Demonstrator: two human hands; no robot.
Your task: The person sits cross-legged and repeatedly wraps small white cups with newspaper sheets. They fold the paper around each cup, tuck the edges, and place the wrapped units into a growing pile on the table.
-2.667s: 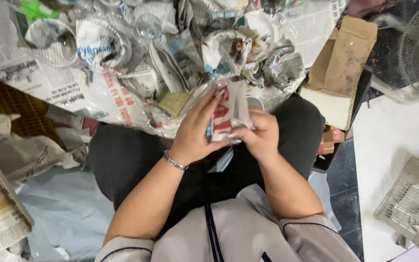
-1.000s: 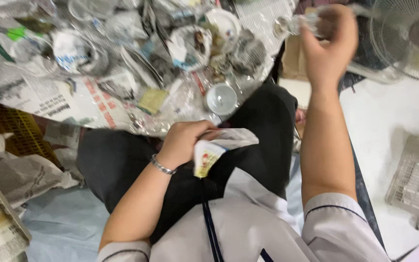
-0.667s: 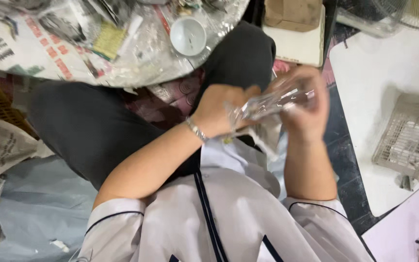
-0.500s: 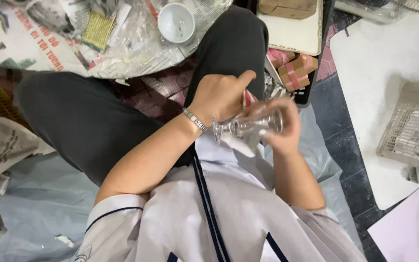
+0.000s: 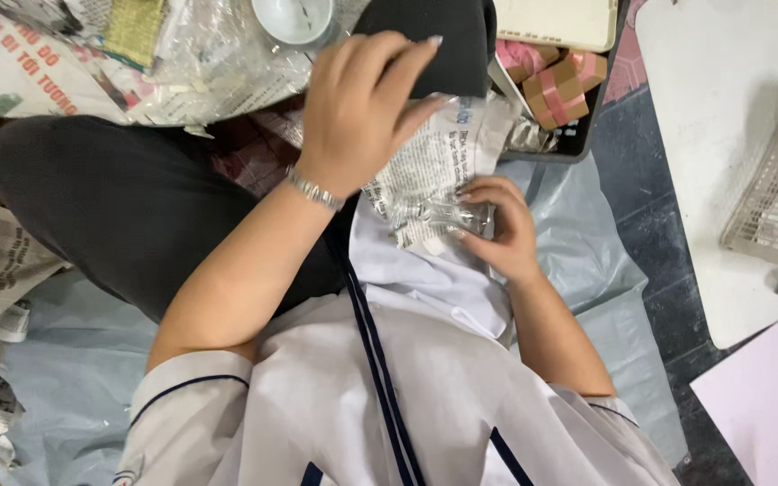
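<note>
Your right hand (image 5: 497,236) is clamping its fingers on a clear glass piece (image 5: 443,216) lying on a newspaper sheet (image 5: 438,166) in your lap. Your left hand (image 5: 362,108), fingers together, is pressing the sheet's far edge.

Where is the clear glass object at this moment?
In the head view, the clear glass object lies just right of centre on the newspaper sheet in the lap, held by the right hand.
</note>
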